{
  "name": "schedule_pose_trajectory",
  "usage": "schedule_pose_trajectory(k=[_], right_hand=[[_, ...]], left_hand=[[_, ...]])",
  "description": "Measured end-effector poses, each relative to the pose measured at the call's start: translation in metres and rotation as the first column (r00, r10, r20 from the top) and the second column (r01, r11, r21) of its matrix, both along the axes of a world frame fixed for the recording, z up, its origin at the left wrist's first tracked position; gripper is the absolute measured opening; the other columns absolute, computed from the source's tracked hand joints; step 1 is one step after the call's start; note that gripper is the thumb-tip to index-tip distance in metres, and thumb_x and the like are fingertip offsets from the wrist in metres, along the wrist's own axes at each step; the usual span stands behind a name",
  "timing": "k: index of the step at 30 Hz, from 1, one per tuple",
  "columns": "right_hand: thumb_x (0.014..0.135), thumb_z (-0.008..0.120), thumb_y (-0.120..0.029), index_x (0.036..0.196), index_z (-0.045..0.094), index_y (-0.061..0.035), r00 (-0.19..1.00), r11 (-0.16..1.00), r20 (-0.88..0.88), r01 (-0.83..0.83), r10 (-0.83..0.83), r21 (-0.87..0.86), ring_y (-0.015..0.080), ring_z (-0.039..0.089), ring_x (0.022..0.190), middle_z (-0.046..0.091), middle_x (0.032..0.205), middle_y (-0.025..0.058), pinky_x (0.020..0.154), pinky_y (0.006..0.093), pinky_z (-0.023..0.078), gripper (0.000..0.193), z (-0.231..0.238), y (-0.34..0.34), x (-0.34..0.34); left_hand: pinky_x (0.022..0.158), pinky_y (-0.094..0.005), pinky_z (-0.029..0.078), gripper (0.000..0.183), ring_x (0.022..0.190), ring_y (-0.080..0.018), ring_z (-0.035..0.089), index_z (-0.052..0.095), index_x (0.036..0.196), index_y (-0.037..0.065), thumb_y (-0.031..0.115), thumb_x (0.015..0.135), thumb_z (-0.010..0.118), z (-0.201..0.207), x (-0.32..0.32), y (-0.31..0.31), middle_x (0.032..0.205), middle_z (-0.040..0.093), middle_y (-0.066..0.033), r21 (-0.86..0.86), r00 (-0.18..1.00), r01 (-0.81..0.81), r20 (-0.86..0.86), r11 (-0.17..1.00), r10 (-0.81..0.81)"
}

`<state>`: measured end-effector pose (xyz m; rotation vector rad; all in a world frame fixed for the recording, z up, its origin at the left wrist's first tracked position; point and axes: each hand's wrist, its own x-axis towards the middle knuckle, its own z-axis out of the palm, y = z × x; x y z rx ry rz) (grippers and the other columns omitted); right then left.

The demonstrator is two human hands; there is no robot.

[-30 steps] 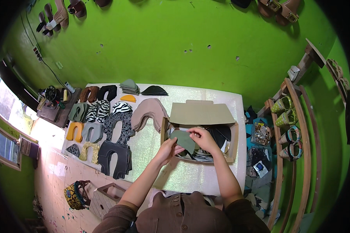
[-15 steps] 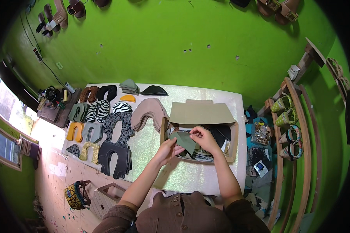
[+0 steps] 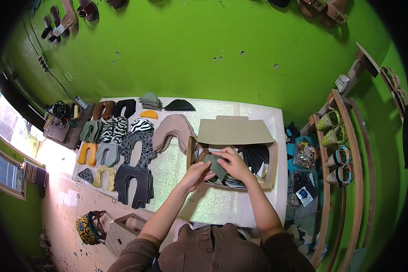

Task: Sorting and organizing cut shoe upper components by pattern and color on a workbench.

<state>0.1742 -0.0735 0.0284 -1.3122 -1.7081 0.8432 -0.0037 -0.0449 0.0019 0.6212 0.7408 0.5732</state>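
Observation:
A dark green cut piece of flat material [image 3: 219, 168] is held between my two hands over an open cardboard box [image 3: 269, 181]. My left hand [image 3: 197, 175] pinches its left side. My right hand [image 3: 233, 163] has its fingers closed on its upper right edge. Inside the box lie black pieces [image 3: 257, 156], a leopard-print piece [image 3: 199, 155] and several pale scraps. The box lid [image 3: 235, 129] stands folded back on the far side. Left of the box rests a stack of beige curved pieces [image 3: 172, 129].
Stacks of cut pieces, among them black U-shaped ones [image 3: 143, 177] and zebra-print ones [image 3: 114, 129], cover the left of the white table [image 3: 240, 209]. A sewing machine [image 3: 59, 111] stands far left. A wooden rack [image 3: 324, 195] with sandals [image 3: 334, 137] rises at the right.
My right hand has moved slightly and lies flatter over the green piece. The piece has turned and folded somewhat between my hands. More of the leopard-print piece shows in the box.

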Motion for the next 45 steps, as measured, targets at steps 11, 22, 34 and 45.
schedule_pose_trajectory(k=[11,22,34,45], right_hand=[[0.081,0.053,-0.006,0.109,0.059,-0.0093,0.992,0.991,0.120,-0.055,0.041,0.122,0.0221,0.046,0.085,0.049,0.091,0.0085,0.079,0.0302,0.038,0.029,0.004,0.001,0.003],[0.077,0.060,-0.008,0.098,0.061,-0.0070,0.999,0.998,-0.031,0.037,-0.035,0.053,0.0230,0.049,0.093,0.049,0.093,0.0089,0.083,0.0310,0.039,0.021,-0.011,0.002,0.002],[0.076,0.058,-0.004,0.086,0.058,-0.0038,0.997,0.984,0.063,0.040,-0.051,0.171,0.0221,0.051,0.092,0.050,0.094,0.0087,0.080,0.0303,0.041,0.010,-0.004,-0.004,0.002],[0.081,0.057,-0.002,0.094,0.060,0.0000,0.953,0.999,-0.302,-0.036,0.031,-0.010,0.0137,0.055,0.087,0.059,0.088,0.0061,0.081,0.0253,0.042,0.014,0.037,-0.011,0.011]], left_hand=[[0.087,-0.0314,0.047,0.023,0.097,-0.0191,0.057,0.047,0.110,0.002,0.016,0.093,0.041,0.004,0.003,0.000,0.107,0.055,-0.0089,0.003,1.000,-0.021,-0.002,1.000,0.021],[0.083,-0.0313,0.049,0.019,0.092,-0.0202,0.060,0.048,0.102,0.002,0.017,0.092,0.044,0.002,0.004,-0.001,0.102,0.057,-0.0110,-0.024,0.999,0.035,0.012,0.999,-0.034],[0.086,-0.0314,0.047,0.021,0.095,-0.0213,0.058,0.050,0.103,0.001,0.017,0.091,0.045,0.001,0.002,-0.001,0.104,0.057,-0.0106,-0.022,0.998,0.059,-0.013,0.998,-0.059],[0.083,-0.0302,0.049,0.025,0.094,-0.0215,0.059,0.049,0.107,-0.001,0.017,0.092,0.043,0.005,-0.005,0.002,0.102,0.058,-0.0120,-0.020,0.999,-0.036,-0.031,0.999,0.035]])
